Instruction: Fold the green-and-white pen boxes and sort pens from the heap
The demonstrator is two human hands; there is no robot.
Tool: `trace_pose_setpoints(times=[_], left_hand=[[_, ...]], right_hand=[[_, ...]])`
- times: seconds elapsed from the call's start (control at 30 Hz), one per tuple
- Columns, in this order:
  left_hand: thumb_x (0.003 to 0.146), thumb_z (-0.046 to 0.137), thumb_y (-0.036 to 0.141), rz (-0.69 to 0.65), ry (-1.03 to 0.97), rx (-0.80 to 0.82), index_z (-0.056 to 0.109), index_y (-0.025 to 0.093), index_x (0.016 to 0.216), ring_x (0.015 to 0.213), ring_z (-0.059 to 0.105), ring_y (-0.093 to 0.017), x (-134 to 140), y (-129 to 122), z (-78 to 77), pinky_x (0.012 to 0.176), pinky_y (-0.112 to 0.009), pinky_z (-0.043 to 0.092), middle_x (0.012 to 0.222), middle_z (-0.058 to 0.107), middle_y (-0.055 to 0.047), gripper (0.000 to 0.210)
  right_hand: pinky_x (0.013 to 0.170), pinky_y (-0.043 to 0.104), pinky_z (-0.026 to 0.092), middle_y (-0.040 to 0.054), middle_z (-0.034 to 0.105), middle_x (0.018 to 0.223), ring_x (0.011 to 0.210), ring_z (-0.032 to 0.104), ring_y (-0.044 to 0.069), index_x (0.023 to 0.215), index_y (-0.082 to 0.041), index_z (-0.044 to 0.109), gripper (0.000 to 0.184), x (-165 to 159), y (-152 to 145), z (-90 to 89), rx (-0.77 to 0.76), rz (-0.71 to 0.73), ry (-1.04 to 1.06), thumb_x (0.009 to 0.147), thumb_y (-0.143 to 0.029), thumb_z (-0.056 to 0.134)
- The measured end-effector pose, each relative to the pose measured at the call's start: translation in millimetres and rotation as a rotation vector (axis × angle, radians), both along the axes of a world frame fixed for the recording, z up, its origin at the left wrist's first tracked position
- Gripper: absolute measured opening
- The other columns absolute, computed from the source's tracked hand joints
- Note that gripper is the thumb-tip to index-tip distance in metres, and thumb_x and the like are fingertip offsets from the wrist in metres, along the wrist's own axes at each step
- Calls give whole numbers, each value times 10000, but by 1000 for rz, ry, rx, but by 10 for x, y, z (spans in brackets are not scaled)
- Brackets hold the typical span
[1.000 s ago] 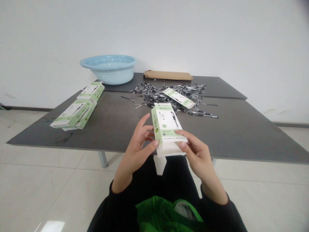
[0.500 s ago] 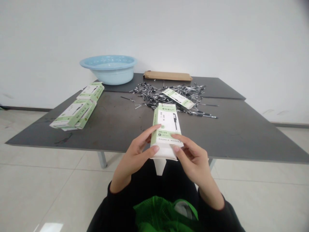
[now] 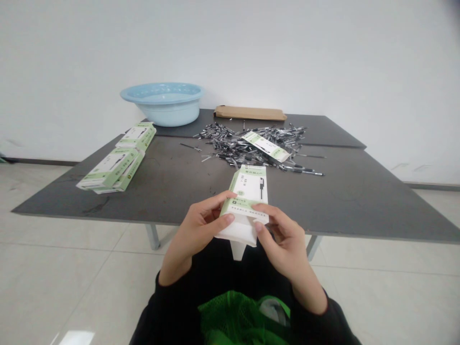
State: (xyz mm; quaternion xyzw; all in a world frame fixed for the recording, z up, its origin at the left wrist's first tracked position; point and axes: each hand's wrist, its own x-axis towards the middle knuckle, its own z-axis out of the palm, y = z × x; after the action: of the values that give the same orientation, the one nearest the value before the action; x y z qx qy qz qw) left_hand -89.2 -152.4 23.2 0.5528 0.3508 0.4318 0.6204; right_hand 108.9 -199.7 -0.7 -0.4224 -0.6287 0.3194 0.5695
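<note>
A white and green pen box (image 3: 253,189) is held between my two hands over the table's front edge, its near end towards me with a white flap (image 3: 239,231) hanging out. My left hand (image 3: 196,227) grips the box's left side, thumb at the flap and index finger on the printed top. On the right side, my right hand (image 3: 283,239) pinches the near corner between thumb and fingers. Beyond the box lies a heap of black and clear pens (image 3: 223,141), with another flat pen box (image 3: 266,146) resting on it.
Several green and white pen boxes (image 3: 108,170) are stacked on the left of the dark table (image 3: 172,191). A light blue basin (image 3: 172,112) stands at the back left, beside a brown cardboard piece (image 3: 249,113). Loose pens (image 3: 305,171) stick out from the heap.
The box's near end has come slightly lower and towards me, and its near flap has tilted, showing more of the opening. Both hands have shifted slightly left with it.
</note>
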Motion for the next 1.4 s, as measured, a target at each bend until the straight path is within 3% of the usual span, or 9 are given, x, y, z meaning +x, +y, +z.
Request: trace_pose_setpoints(times=[0.17,0.33,0.53,0.63,0.8,0.97,1.2,1.27,1.4], left_hand=[[830,760,317,5,55,1,681,128,1193,738,618,-134,22,-29,46,634,-221,482,945,722,-62,416],[840,746,291,-152,-22,96,614,177,1231,717,614,-125,-62,-4,-23,613,-203,474,914,706,-39,429],[874,699,307,-150,192,175,565,215,1390,995,653,-195,-87,-30,30,807,-265,543,1312,647,-95,541],[903,658,321,-232,229,163,417,219,1524,1077,653,-235,-100,-49,79,879,-335,556,1352,636,-120,674],[922,620,341,-195,392,241,387,219,1551,1191,613,-266,-144,-39,109,965,-364,529,1472,555,-132,682],[937,591,393,-248,528,191,311,199,1587,1006,682,-234,-193,-32,177,885,-344,545,1291,688,-109,733],[971,487,441,-169,707,190,362,161,1567,699,680,-204,-135,-36,224,686,-310,540,1012,775,-91,670],[982,464,438,-124,737,200,365,180,1567,757,697,-222,-112,-32,190,707,-320,542,1047,775,-90,647],[984,481,389,-77,683,247,350,232,1575,1073,687,-260,-87,-29,110,899,-356,534,1331,682,-97,625]], right_hand=[[667,229,553,25,750,917,739,694,135,1150,-265,662,232,-8,-21,6,-6,-9,9,940,-188,603],[734,247,575,28,755,956,826,715,153,1148,-270,663,255,-21,-33,26,9,41,0,920,-166,614],[714,264,593,59,765,999,806,723,161,1133,-239,681,221,-88,2,-25,-30,9,68,921,-202,628],[719,279,600,64,765,981,821,724,171,1124,-231,682,206,-93,3,-30,-67,-5,104,923,-229,636],[682,276,588,63,757,948,763,703,163,1122,-226,692,206,-74,-13,-35,-98,-25,73,929,-267,632],[635,257,568,52,747,900,710,679,152,1127,-226,692,215,-67,-31,-85,-129,-27,50,930,-287,631],[717,276,595,43,742,853,781,720,172,1146,-221,686,231,-98,-46,-116,-86,-49,-26,925,-266,632],[755,291,603,44,744,858,813,731,182,1147,-217,683,237,-114,-49,-103,-51,-48,-42,917,-249,638],[797,310,604,56,757,929,893,737,200,1105,-221,691,209,-140,-52,-66,5,-64,-136,904,-209,634]])
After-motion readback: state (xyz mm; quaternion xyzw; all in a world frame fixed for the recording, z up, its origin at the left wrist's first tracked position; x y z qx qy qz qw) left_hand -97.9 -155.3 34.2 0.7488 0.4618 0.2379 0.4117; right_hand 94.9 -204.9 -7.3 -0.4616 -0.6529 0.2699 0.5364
